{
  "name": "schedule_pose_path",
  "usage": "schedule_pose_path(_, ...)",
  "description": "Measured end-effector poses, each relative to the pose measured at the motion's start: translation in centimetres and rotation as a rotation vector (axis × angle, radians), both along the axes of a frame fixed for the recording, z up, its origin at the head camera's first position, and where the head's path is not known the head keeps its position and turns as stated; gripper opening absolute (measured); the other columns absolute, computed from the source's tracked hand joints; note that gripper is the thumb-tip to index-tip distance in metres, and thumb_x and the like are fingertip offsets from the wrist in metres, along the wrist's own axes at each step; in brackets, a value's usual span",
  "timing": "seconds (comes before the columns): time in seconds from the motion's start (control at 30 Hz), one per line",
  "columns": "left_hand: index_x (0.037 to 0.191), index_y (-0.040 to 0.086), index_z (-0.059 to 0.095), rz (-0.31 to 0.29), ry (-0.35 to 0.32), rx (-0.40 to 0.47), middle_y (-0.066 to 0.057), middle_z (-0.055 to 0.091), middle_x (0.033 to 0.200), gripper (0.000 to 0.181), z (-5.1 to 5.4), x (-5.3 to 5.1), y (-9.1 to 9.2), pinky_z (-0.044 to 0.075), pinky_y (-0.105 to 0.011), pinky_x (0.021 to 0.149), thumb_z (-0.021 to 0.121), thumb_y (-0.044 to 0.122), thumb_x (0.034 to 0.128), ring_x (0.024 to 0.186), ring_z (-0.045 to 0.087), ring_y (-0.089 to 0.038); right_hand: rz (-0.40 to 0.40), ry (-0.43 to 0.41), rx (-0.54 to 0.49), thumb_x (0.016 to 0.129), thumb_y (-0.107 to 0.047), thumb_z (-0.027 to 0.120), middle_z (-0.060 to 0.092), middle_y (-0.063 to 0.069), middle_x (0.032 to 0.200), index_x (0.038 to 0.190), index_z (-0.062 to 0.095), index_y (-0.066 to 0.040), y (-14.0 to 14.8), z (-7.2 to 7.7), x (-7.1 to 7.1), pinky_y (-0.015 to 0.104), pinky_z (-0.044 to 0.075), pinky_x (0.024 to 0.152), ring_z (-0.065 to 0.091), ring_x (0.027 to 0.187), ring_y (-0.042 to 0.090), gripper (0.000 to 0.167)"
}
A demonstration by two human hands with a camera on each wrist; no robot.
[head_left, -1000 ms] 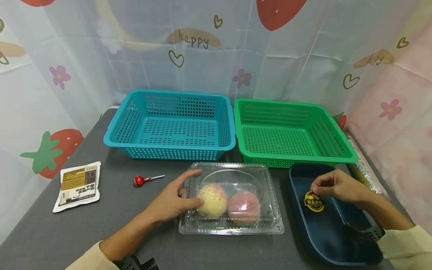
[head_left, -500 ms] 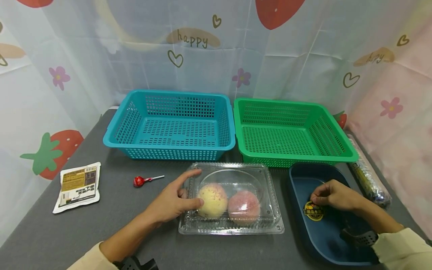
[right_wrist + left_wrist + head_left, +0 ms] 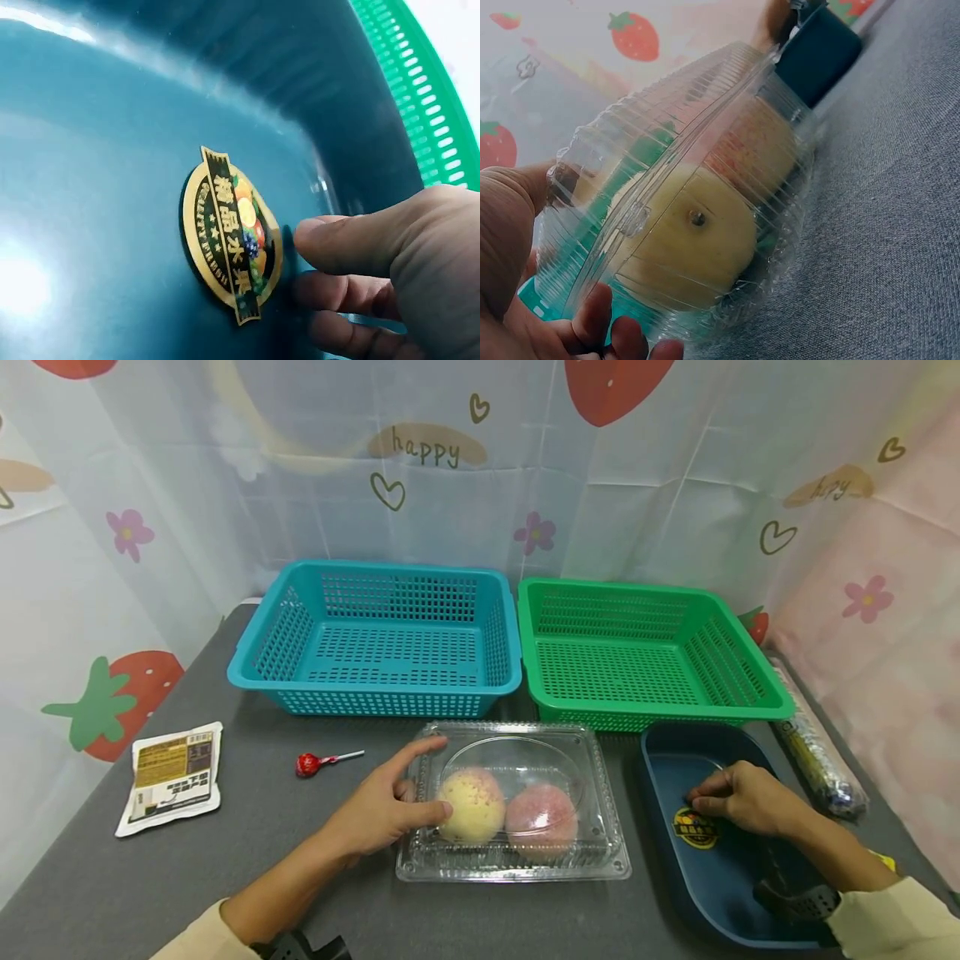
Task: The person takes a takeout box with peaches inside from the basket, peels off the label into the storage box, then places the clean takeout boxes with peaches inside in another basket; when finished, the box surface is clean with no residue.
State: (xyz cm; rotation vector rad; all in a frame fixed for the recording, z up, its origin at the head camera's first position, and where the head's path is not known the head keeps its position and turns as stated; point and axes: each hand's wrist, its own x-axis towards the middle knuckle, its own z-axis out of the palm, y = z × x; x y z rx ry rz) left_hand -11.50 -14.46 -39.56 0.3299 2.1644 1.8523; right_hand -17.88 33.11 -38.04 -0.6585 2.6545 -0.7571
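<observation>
In the right wrist view, the right hand point(image 3: 367, 277) holds nothing visible, thumb and loosely bent fingers just beside the fruit label point(image 3: 231, 236), which appears to lie flat on the floor of the blue tray point(image 3: 90, 187); a thin edge could slip from the fingertips or crease.

In the left wrist view, the left hand point(image 3: 506, 247), fingers loosely spread, touches the clear container point(image 3: 630, 217) without clasping it; too hard a press could buckle its lid.

In the head view, the grey, woven-looking tabletop point(image 3: 375, 914) meets a strawberry-patterned curtain point(image 3: 637, 518).
</observation>
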Motion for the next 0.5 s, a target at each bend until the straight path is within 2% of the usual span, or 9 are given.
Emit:
schedule_pose_path(0.13,0.150,0.018,0.034,-0.004,-0.025,0.038,0.000,0.038,0.054,0.081,0.0,0.1,0.1,0.038,-0.025,0.040,0.077,0.012,0.0817,0.045,0.038,-0.010,-0.009,0.067,0.003,0.090,-0.018,0.069,0.070,0.003,0.097,0.102,0.075,-0.006,-0.2,0.8,0.4,0.028,0.053,0.067,0.065,0.084,0.011,0.017)
schedule_pose_path(0.3,0.150,0.017,0.034,-0.003,-0.059,0.090,0.000,0.038,0.055,0.081,0.0,0.1,0.1,0.042,-0.028,0.040,0.076,0.008,0.0812,0.045,0.039,-0.010,-0.067,0.147,-0.034,0.092,-0.017,0.067,0.066,-0.001,0.093,0.106,0.072,-0.004,-0.6,2.9,0.9,0.028,0.050,0.060,0.060,0.075,0.009,0.020)
schedule_pose_path(0.5,0.148,0.017,0.035,0.015,-0.118,0.150,0.000,0.036,0.055,0.081,0.1,0.2,0.3,0.043,-0.028,0.040,0.076,0.004,0.0797,0.045,0.038,-0.010,-0.066,0.315,-0.090,0.090,-0.011,0.069,0.058,-0.003,0.083,0.105,0.072,-0.007,-1.4,5.5,1.1,0.026,0.045,0.054,0.053,0.067,0.012,0.016)
